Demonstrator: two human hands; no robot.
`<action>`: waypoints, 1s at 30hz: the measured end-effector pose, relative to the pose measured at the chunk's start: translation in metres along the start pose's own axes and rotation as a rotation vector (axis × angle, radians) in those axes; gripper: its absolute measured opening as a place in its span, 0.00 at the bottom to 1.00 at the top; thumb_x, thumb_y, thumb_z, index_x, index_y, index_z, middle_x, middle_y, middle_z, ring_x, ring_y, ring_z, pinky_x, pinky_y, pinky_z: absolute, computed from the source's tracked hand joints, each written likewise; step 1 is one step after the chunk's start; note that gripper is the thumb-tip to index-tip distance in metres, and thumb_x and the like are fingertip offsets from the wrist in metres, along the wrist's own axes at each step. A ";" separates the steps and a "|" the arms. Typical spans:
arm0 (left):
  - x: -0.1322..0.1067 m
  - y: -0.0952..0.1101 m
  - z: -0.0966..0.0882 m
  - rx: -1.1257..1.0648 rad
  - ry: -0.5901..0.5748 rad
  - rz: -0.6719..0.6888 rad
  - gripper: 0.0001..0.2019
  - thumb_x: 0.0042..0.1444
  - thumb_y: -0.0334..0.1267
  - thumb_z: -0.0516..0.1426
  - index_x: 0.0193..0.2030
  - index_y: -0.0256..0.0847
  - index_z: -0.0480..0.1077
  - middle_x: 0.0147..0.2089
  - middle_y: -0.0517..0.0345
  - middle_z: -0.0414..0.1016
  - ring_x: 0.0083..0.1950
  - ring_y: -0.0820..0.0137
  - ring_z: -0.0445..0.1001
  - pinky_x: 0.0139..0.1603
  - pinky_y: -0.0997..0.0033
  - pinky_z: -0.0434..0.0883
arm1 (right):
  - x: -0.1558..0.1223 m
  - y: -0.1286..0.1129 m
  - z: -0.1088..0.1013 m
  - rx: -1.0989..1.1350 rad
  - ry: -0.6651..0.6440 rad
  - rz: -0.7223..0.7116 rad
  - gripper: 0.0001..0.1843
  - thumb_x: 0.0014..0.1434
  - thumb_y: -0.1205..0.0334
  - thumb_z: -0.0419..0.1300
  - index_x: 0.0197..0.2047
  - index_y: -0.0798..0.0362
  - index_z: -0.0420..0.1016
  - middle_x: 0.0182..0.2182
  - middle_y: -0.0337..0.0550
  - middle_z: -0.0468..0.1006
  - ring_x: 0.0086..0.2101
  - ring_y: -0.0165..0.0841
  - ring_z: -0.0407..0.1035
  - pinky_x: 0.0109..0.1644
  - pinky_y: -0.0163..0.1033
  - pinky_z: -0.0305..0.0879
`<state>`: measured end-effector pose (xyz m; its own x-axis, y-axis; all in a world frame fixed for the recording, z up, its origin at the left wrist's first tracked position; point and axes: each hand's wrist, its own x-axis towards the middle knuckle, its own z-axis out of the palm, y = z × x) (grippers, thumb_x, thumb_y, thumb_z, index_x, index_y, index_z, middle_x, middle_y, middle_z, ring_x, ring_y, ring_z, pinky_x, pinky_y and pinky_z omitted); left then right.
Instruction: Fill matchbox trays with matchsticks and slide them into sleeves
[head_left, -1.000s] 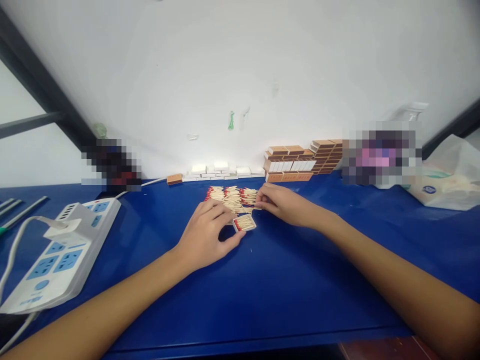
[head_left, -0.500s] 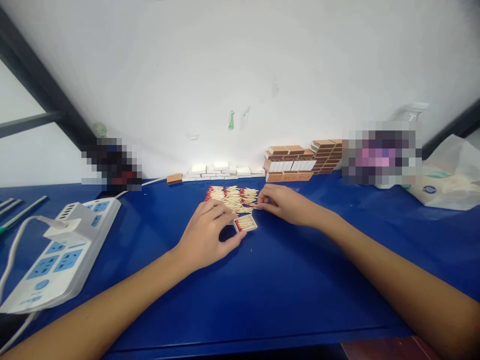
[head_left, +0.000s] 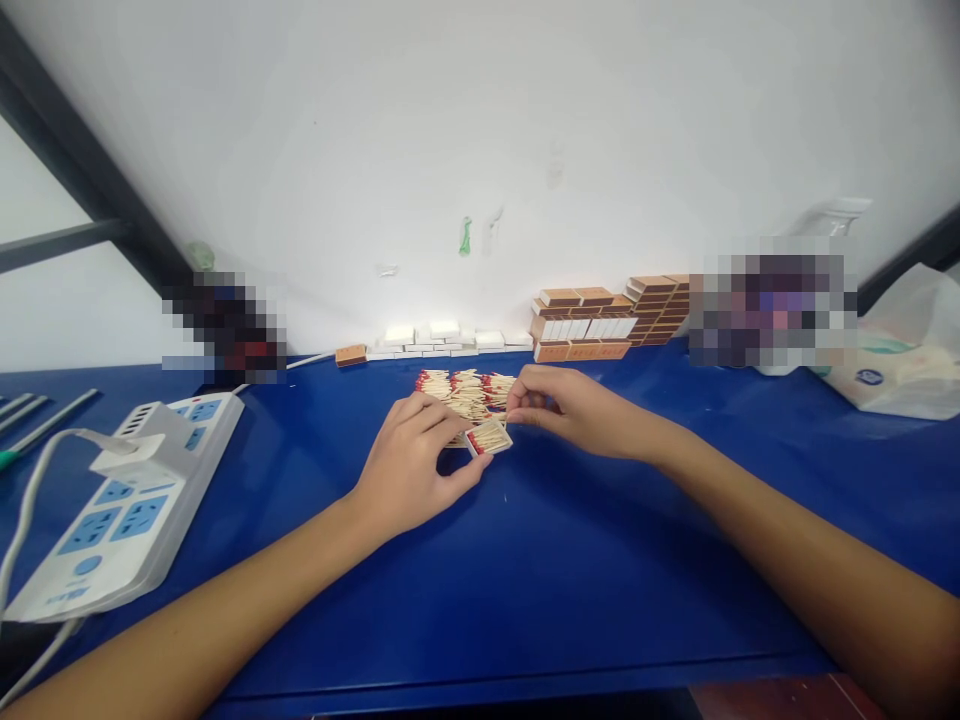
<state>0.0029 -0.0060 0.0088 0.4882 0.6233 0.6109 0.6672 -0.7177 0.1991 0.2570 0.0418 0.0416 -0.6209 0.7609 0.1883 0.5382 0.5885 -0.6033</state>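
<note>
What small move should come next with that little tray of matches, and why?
Probably lower the right hand a touch and lay what it seems to pinch into the tray. The left hand steadies that tray, which looks part filled, and the right fingers sit just beyond its far corner, beside the loose matches.

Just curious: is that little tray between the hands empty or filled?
Filled, at least partly: matches with red heads lie side by side in the tray, held by the left hand.
</note>
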 end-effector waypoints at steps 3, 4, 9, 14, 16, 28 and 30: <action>0.000 0.001 0.000 -0.018 0.002 0.010 0.10 0.63 0.45 0.65 0.45 0.41 0.79 0.40 0.53 0.82 0.47 0.58 0.75 0.50 0.52 0.72 | -0.002 -0.007 0.006 -0.012 -0.023 -0.057 0.09 0.71 0.56 0.59 0.40 0.51 0.75 0.37 0.42 0.76 0.34 0.32 0.67 0.39 0.38 0.62; 0.000 0.001 -0.001 -0.026 0.003 0.015 0.10 0.63 0.45 0.65 0.45 0.42 0.79 0.40 0.54 0.83 0.47 0.58 0.75 0.50 0.53 0.71 | -0.002 -0.009 0.008 -0.021 -0.032 -0.078 0.08 0.71 0.57 0.59 0.41 0.51 0.75 0.37 0.42 0.76 0.35 0.33 0.67 0.39 0.38 0.62; 0.000 0.000 0.000 -0.046 0.005 0.028 0.10 0.63 0.45 0.65 0.46 0.42 0.79 0.40 0.55 0.84 0.46 0.58 0.76 0.50 0.53 0.71 | -0.002 -0.011 0.015 -0.070 -0.068 -0.124 0.06 0.71 0.61 0.58 0.42 0.51 0.75 0.38 0.43 0.76 0.37 0.34 0.68 0.40 0.38 0.62; -0.001 -0.001 0.001 -0.062 -0.010 0.036 0.11 0.63 0.44 0.66 0.48 0.42 0.79 0.38 0.57 0.85 0.46 0.59 0.79 0.52 0.52 0.71 | -0.004 -0.008 0.014 -0.107 -0.068 -0.109 0.05 0.71 0.61 0.59 0.42 0.52 0.75 0.38 0.43 0.76 0.36 0.33 0.68 0.40 0.38 0.61; -0.001 -0.001 0.001 -0.066 -0.009 0.045 0.11 0.63 0.44 0.66 0.48 0.41 0.79 0.38 0.56 0.85 0.47 0.59 0.79 0.53 0.52 0.71 | -0.004 -0.009 0.013 -0.123 -0.068 -0.109 0.06 0.71 0.61 0.59 0.41 0.52 0.74 0.38 0.44 0.76 0.36 0.33 0.68 0.39 0.38 0.61; 0.000 0.001 0.000 -0.083 -0.040 0.083 0.10 0.64 0.43 0.65 0.48 0.41 0.79 0.39 0.55 0.85 0.49 0.58 0.79 0.53 0.52 0.72 | -0.007 -0.017 0.015 -0.137 -0.123 -0.094 0.06 0.71 0.62 0.59 0.40 0.52 0.74 0.40 0.43 0.76 0.35 0.32 0.69 0.37 0.37 0.61; 0.000 0.001 0.000 -0.084 -0.040 0.082 0.10 0.64 0.43 0.65 0.48 0.41 0.79 0.39 0.55 0.85 0.49 0.58 0.79 0.53 0.52 0.72 | -0.007 -0.017 0.014 -0.143 -0.120 -0.102 0.05 0.70 0.62 0.60 0.40 0.52 0.75 0.40 0.43 0.76 0.36 0.32 0.69 0.37 0.37 0.61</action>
<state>0.0033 -0.0066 0.0089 0.5625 0.5720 0.5971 0.5756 -0.7893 0.2138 0.2439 0.0226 0.0396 -0.7349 0.6627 0.1439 0.5395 0.6998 -0.4682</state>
